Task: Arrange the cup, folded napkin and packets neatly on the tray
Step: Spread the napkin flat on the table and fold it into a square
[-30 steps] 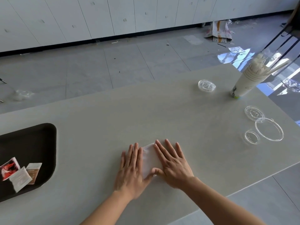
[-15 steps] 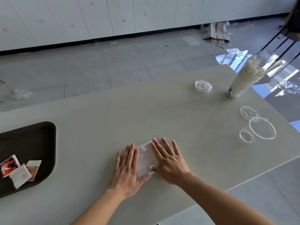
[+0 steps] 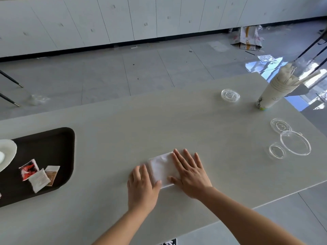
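A white folded napkin [image 3: 161,167] lies flat on the grey table between my hands. My right hand [image 3: 190,173] presses flat on its right part with straight fingers. My left hand [image 3: 142,186] rests at its left edge, fingers bent down at the edge and thumb on the napkin. A dark brown tray [image 3: 53,144] sits at the left. On the tray lie three packets: a red and white one [image 3: 29,169], a white one [image 3: 39,180] and a brown one [image 3: 51,175]. A white cup [image 3: 6,154] shows at the tray's far left, cut by the frame edge.
A stack of paper cups [image 3: 270,95] holding straws stands at the table's far right. Several clear plastic lids lie near it, one [image 3: 230,95] at the back and a large one [image 3: 295,142] nearer the right edge. The table's front edge runs close below my wrists.
My left hand has slid leftward off the napkin and its fingers now bend at the napkin's left edge. More of the napkin shows. The view shifted, bringing the white cup into sight.
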`<state>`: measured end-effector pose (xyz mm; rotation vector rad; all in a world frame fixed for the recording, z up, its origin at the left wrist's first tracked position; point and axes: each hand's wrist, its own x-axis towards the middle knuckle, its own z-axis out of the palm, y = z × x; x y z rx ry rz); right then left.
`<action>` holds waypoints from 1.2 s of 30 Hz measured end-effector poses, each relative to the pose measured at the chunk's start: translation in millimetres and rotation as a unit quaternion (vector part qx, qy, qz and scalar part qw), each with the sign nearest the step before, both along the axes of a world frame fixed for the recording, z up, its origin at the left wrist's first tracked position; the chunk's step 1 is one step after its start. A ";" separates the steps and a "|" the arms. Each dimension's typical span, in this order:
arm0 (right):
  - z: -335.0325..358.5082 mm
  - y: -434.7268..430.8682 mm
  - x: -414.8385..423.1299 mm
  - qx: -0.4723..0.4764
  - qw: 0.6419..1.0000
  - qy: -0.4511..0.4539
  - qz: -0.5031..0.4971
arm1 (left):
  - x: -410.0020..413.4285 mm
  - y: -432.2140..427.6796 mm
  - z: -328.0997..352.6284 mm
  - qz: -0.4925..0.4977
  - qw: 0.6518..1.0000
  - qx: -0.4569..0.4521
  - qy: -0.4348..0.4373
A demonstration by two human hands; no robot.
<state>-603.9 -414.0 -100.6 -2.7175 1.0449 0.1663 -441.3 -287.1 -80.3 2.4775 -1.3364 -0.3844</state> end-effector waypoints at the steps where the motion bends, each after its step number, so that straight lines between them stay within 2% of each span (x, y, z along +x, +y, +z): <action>1: -0.3 0.3 0.2 0.001 1.000 -0.001 0.002 | -2.9 -0.9 3.3 0.034 0.999 -0.005 0.001; 5: -1.2 1.9 0.4 0.009 1.000 -0.001 -0.003 | -14.7 -9.5 12.9 0.130 0.988 0.044 0.068; 10: -0.2 2.3 1.5 0.018 1.000 0.009 -0.011 | -24.3 -24.3 20.2 0.239 0.935 -0.049 0.258; 13: 2.5 2.3 2.7 0.035 0.999 -0.017 -0.029 | -17.4 -28.4 23.4 0.251 0.912 -0.077 0.316; 18: 13.3 4.4 9.2 0.086 0.983 -0.109 -0.116 | 4.5 -23.1 29.0 0.233 0.871 -0.124 0.414; 22: 32.0 0.9 22.2 0.155 0.947 -0.235 -0.157 | 24.6 -11.7 39.9 0.200 0.857 -0.136 0.456; 24: 47.8 -3.2 33.0 0.202 0.943 -0.232 -0.129 | 34.6 -4.8 48.9 0.178 0.851 -0.140 0.473; 25: 55.5 -5.1 39.1 0.259 0.933 -0.223 -0.115 | 39.9 -1.9 53.9 0.170 0.848 -0.144 0.481; 26: 62.6 -6.6 44.9 0.342 0.908 -0.216 -0.109 | 45.6 0.3 58.2 0.164 0.844 -0.148 0.488; 28: 72.0 -6.4 54.5 0.508 0.826 -0.222 -0.103 | 57.5 5.1 66.0 0.167 0.833 -0.152 0.505; 29: 74.9 -4.1 58.3 0.555 0.796 -0.222 -0.094 | 63.6 8.1 69.3 0.179 0.826 -0.154 0.512; 32: 79.2 7.7 71.9 0.567 0.787 -0.223 -0.091 | 81.3 18.3 72.9 0.241 0.801 -0.188 0.515; 34: 81.4 17.4 83.7 0.561 0.779 -0.252 -0.122 | 90.9 29.1 71.7 0.279 0.765 -0.211 0.541; 36: 82.9 27.8 98.2 0.551 0.768 -0.288 -0.152 | 98.3 43.2 69.6 0.268 0.726 -0.213 0.596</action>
